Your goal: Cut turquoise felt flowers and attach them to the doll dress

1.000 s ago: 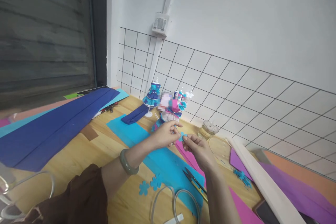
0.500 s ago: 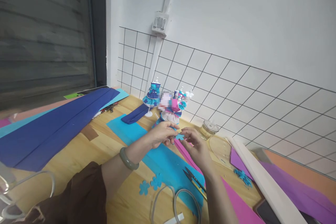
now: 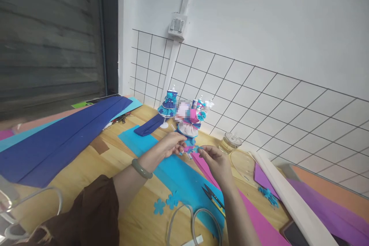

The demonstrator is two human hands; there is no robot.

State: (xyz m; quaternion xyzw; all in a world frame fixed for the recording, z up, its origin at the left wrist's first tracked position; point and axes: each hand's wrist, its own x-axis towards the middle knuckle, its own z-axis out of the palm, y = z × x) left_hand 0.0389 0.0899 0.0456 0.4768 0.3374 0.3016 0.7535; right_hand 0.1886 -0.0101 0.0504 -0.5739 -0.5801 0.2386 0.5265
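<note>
Between my hands stands a doll in a layered paper dress [image 3: 188, 130], white above, with blue and pink at the hem; its upper part is blurred. My left hand [image 3: 173, 144] is at the hem's left side, fingers curled and closed on the skirt's edge. On the right, my right hand [image 3: 215, 160] pinches a small blue paper flower [image 3: 197, 148] beside the hem. Two more blue paper flowers [image 3: 159, 206] lie on the table in front. Black-bladed scissors [image 3: 213, 199] rest on a blue paper strip [image 3: 184, 178], partly behind my right forearm.
A small dress form in blue ruffles [image 3: 168, 104] stands behind left. Dark blue paper [image 3: 66, 138] covers the left side. A clear tape roll [image 3: 230, 142], cut blue pieces [image 3: 268, 196] and a long white roll [image 3: 284, 192] lie right. A wire grid [image 3: 225, 80] backs the table.
My hands have moved apart. My left hand has shifted left to the skirt's hem, which now shows. The blue flower is held at my right fingertips.
</note>
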